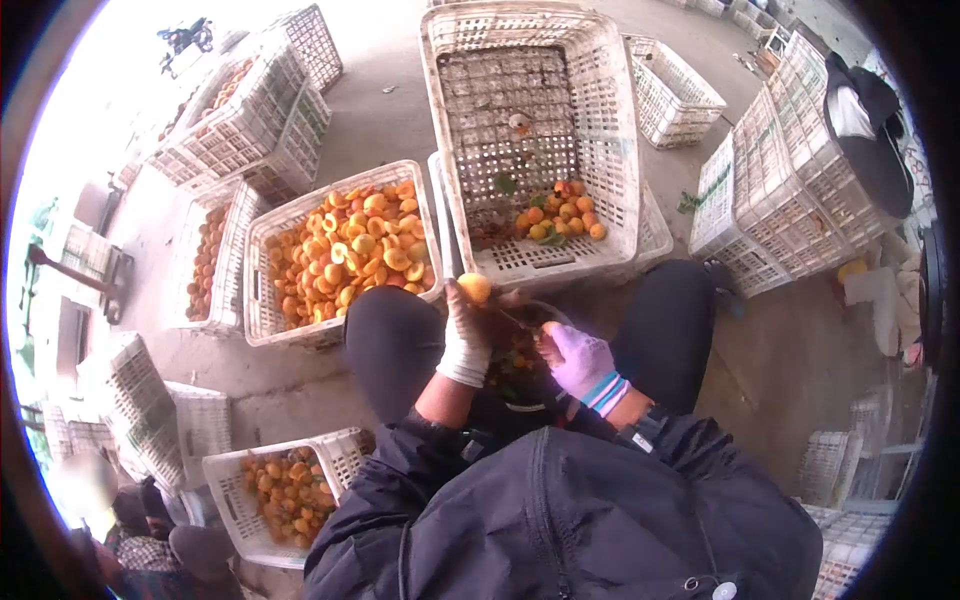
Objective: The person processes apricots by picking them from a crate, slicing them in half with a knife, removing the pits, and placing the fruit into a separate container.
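Note:
My left hand (466,335), in a white glove with bare fingertips, holds an orange apricot (474,289) between thumb and fingers. To its right my right hand (577,359), in a pink-purple glove with a blue-striped cuff, is closed on something thin that I cannot make out. Both hands are above my lap, between my knees. Just beyond them a large white crate (625,150) tilts toward me, with whole apricots (567,212) and leaves at its near end. Left of it, a white crate (256,290) is full of halved apricots (350,245).
Stacked crates (225,130) stand at the back left, and more (790,180) at the right with dark clothing on top. A crate of apricots (292,495) is at the lower left, near a person (150,540). Another crate (675,90) stands behind the tilted one.

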Demonstrator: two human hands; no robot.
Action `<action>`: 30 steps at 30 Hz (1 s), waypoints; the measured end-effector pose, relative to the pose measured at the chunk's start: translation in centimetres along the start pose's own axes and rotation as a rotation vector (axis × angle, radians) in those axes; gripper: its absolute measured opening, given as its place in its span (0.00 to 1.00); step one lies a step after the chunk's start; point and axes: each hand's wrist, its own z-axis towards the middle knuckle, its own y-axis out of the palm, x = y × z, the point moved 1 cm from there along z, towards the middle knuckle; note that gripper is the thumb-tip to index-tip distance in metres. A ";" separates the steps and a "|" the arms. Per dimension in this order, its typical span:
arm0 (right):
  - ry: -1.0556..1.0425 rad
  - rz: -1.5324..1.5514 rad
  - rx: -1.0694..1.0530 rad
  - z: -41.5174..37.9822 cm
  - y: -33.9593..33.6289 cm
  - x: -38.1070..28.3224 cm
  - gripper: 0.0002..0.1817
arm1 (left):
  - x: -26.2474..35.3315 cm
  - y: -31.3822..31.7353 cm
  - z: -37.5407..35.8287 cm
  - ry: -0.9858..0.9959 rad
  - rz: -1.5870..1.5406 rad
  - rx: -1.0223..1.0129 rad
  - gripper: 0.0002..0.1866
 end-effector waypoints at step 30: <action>0.554 1.690 -0.136 4.1 0.1 0.0 0.21 | -0.9 1.4 -1.2 -0.074 0.431 -0.054 0.28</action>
